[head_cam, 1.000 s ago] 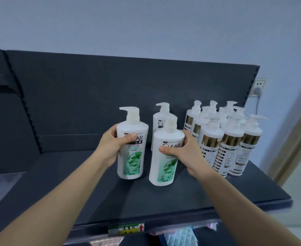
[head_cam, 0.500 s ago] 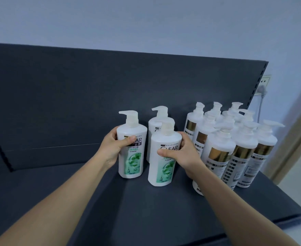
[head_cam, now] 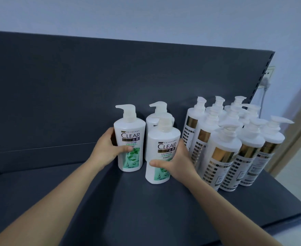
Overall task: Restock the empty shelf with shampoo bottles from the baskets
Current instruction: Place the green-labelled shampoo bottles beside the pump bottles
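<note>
— What's on the left?
— The left hand (head_cam: 108, 150) grips a white CLEAR shampoo bottle (head_cam: 129, 139) with a green label, thumb across its front. The bottle stands upright on the dark grey shelf (head_cam: 110, 206).
— And in the middle?
— A second CLEAR bottle (head_cam: 156, 119) stands further back, near the back panel (head_cam: 75, 77). In front of it, the right hand (head_cam: 180, 164) wraps a third CLEAR bottle (head_cam: 161, 150), thumb over the label.
— Further right?
— A tight cluster of white gold-banded pump bottles (head_cam: 224, 153), just beside the right hand. Past the shelf's end is a wall socket (head_cam: 270, 72).
</note>
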A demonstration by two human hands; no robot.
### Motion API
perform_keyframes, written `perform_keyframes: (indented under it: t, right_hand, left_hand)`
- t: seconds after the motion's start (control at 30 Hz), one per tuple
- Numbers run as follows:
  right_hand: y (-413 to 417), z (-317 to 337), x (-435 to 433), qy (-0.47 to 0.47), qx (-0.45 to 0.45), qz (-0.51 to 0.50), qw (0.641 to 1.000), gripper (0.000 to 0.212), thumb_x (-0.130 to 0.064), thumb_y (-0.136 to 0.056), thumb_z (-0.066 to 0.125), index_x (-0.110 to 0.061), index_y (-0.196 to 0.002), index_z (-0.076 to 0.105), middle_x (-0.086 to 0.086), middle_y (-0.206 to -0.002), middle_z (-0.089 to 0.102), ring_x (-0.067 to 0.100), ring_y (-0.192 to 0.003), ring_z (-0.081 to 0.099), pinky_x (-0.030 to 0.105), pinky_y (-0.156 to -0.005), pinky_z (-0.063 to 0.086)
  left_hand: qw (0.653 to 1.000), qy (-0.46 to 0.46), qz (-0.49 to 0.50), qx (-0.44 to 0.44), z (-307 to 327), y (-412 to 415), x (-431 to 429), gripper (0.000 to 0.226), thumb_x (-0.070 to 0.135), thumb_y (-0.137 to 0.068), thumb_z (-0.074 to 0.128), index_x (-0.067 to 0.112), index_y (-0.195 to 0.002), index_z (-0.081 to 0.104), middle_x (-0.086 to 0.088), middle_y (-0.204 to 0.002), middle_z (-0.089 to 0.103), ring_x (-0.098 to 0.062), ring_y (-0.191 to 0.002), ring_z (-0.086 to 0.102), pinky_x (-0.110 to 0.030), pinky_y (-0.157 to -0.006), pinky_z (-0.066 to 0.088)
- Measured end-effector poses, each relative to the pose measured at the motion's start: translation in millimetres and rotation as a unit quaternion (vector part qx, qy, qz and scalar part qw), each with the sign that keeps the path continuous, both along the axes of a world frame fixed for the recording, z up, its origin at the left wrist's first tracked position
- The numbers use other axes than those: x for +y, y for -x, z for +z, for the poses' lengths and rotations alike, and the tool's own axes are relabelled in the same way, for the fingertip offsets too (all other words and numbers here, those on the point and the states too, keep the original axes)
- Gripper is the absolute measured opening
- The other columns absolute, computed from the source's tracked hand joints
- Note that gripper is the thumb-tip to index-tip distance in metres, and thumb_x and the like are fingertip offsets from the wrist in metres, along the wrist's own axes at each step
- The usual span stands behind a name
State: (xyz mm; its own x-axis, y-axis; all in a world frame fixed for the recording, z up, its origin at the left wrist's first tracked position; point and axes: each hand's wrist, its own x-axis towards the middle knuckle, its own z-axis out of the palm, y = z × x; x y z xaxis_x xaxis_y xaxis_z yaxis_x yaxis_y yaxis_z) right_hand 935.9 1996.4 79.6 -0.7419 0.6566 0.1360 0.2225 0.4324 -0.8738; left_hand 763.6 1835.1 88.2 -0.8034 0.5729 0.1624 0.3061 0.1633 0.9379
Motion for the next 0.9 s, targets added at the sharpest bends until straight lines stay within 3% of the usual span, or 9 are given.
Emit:
perform_keyframes:
  t: [0.3,0.47,0.57,0.73,0.9]
  right_hand:
    - [9.4,-7.9,-6.5,-0.017,-0.014,-0.053,0.998,0.087,-0.063,-0.036,0.082,-0.028,-0.107,0.047,-0.012,-0.11,0.064,0.013,-0.104,0.061,0.044,-0.09,0.053]
    - [8.2,-8.2,-9.3,-0.011,-0.011,-0.054,0.998,0.084,-0.055,-0.043,0.087,-0.026,-0.111,0.046,-0.01,-0.113,0.061,0.014,-0.107,0.059,0.044,-0.092,0.052]
    - [6.2,-7.5,-11.9,-0.011,-0.024,-0.055,0.998,0.086,-0.052,-0.048,0.088,-0.027,-0.118,0.044,-0.009,-0.118,0.06,0.014,-0.111,0.057,0.043,-0.096,0.05]
    - [-10.0,-6.6,-20.3,-0.061,-0.082,-0.046,0.994,0.094,-0.042,-0.063,0.086,-0.019,-0.139,0.037,0.001,-0.135,0.052,0.021,-0.126,0.049,0.042,-0.105,0.043]
    - [-42.9,-9.5,-30.7,-0.119,-0.169,-0.03,0.978,0.074,-0.035,-0.084,0.072,-0.012,-0.144,0.035,0.008,-0.144,0.043,0.027,-0.136,0.04,0.039,-0.109,0.038]
  left_hand:
    - [0.998,0.021,0.021,0.063,-0.5,-1.2,4.9,0.045,0.016,-0.072,0.083,0.026,-0.109,0.059,0.014,-0.104,0.067,-0.007,-0.1,0.062,-0.029,-0.085,0.048]
    - [0.996,0.02,0.029,0.08,2.1,-6.2,8.0,0.041,0.017,-0.075,0.081,0.027,-0.105,0.056,0.019,-0.098,0.063,-0.007,-0.095,0.058,-0.018,-0.075,0.043]
    - [0.994,0.042,0.037,0.092,4.1,-10.9,7.4,0.043,0.019,-0.077,0.08,0.026,-0.11,0.055,0.015,-0.102,0.061,-0.009,-0.098,0.056,-0.019,-0.073,0.04]
    - [0.977,0.145,0.061,0.141,2.4,-24.6,-1.9,0.051,0.025,-0.079,0.077,0.017,-0.124,0.053,0.001,-0.12,0.06,-0.018,-0.109,0.053,-0.029,-0.084,0.04]
    - [0.928,0.329,0.061,0.166,-1.9,-60.0,-23.2,0.061,0.03,-0.086,0.07,0.004,-0.134,0.043,-0.015,-0.136,0.046,-0.029,-0.123,0.047,-0.036,-0.094,0.041]
